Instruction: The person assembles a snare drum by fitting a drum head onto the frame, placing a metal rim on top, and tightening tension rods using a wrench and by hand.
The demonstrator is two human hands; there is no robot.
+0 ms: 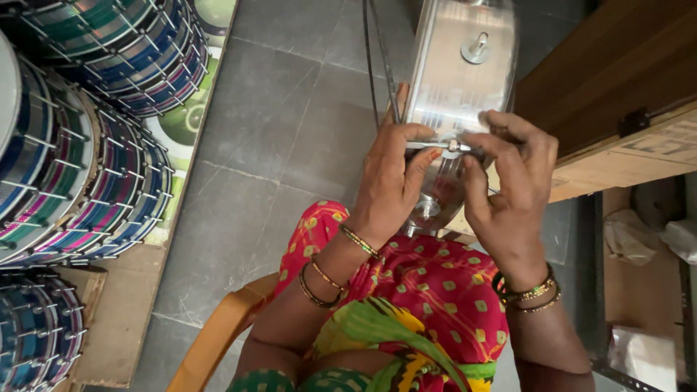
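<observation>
- The drum point(457, 80), a shiny metal shell, stands on edge at the lap, reaching from centre frame toward 12 o'clock, its side wall turned up to the camera.
- Left hand point(388, 181) grips the shell's edge from 9 o'clock, thumb and forefinger closed on a thin metal rod point(435, 146) that lies across the shell.
- Right hand point(508, 185) comes in from 3 o'clock, fingertips pinched on the rod's other end, at a small nut-like fitting.
- To do this well, I judge: keep the rod level and in line with its fitting, steady the shell with the left palm, and turn with the fingertips only, so the thread does not bind or cross.
- The shell is bright, faintly ribbed and mirror-like; a lug point(476, 48) sits on it toward 12 o'clock and another near the lap at 6 o'clock.
- Finished drums point(87, 160), banded in blue, green and pink with rods all round, are stacked at 9 o'clock, well apart.
- A wooden box point(624, 145) lies at 3 o'clock, just beside the drum.
</observation>
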